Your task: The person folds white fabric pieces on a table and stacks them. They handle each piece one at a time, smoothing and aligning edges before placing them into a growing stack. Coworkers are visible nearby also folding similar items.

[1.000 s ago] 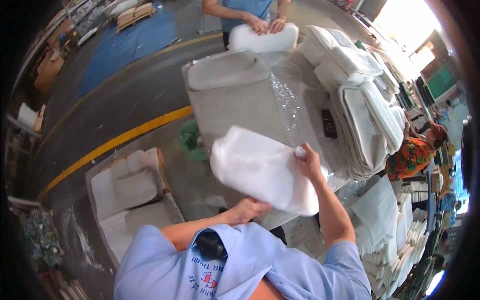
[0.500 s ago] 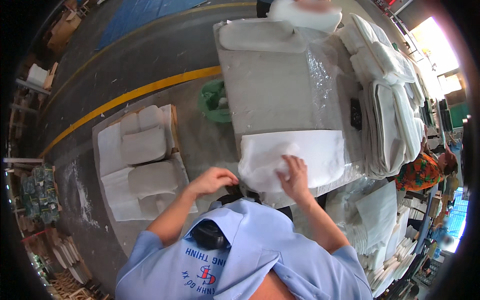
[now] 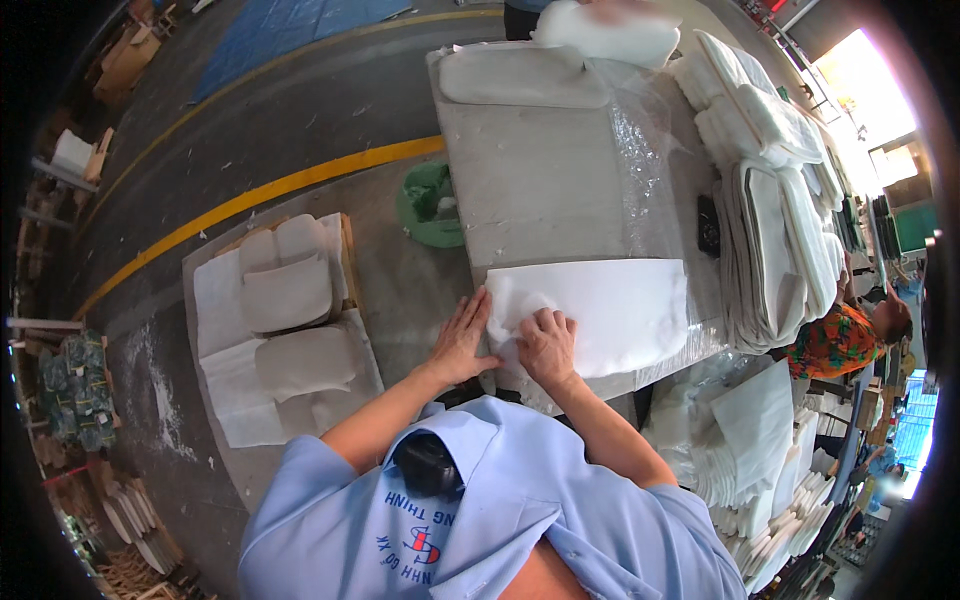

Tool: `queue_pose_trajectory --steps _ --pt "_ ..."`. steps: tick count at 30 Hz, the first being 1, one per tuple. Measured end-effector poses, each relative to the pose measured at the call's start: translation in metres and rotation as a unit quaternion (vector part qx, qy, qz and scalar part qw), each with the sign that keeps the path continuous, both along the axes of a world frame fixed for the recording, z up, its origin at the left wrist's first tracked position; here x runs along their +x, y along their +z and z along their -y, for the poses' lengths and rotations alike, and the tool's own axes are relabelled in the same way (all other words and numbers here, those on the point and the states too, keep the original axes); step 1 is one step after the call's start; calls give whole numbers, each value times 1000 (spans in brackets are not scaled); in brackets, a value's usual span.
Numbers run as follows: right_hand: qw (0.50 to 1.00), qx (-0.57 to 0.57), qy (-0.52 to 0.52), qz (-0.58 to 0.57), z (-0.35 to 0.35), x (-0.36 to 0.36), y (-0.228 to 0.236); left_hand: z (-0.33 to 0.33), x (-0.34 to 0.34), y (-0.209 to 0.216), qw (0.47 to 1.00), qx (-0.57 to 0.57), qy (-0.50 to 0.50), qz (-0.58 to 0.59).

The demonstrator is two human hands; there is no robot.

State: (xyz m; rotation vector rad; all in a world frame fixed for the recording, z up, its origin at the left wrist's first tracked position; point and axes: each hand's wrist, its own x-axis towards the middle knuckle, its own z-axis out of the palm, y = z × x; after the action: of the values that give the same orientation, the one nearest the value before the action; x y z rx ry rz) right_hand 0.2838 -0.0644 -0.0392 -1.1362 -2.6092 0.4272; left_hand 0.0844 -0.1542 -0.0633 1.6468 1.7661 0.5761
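A white, soft padded piece [image 3: 620,310] lies across the near end of the table, with a fluffy raised patch on its left part. My left hand [image 3: 460,342] rests against the left edge of this padding, its fingers stretched out and the thumb apart. Just to the right, my right hand [image 3: 548,348] is on the padding near the raised patch. Its fingers are curled into the white fluff, and their tips are partly hidden.
An oval grey-white cushion [image 3: 525,76] lies at the table's far end, near another person's hands. Stacked pads [image 3: 770,250] line the right side, beside a black object [image 3: 708,226]. A green bin [image 3: 430,215] stands left of the table. More pads [image 3: 288,293] sit on a low pallet.
My left hand has moved right and forward onto the padding's left edge, its fingers straightening. The right hand has shifted left across the padding, and its fingers have curled in.
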Motion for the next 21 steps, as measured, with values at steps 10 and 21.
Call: queue_pose_trajectory --steps 10,21 --pt "977 -114 -143 -111 -35 7 22 -17 5 4 997 -25 -29 -61" --pt "999 -40 -17 14 -24 -18 -2 -17 3 5 998 -8 -20 -51"
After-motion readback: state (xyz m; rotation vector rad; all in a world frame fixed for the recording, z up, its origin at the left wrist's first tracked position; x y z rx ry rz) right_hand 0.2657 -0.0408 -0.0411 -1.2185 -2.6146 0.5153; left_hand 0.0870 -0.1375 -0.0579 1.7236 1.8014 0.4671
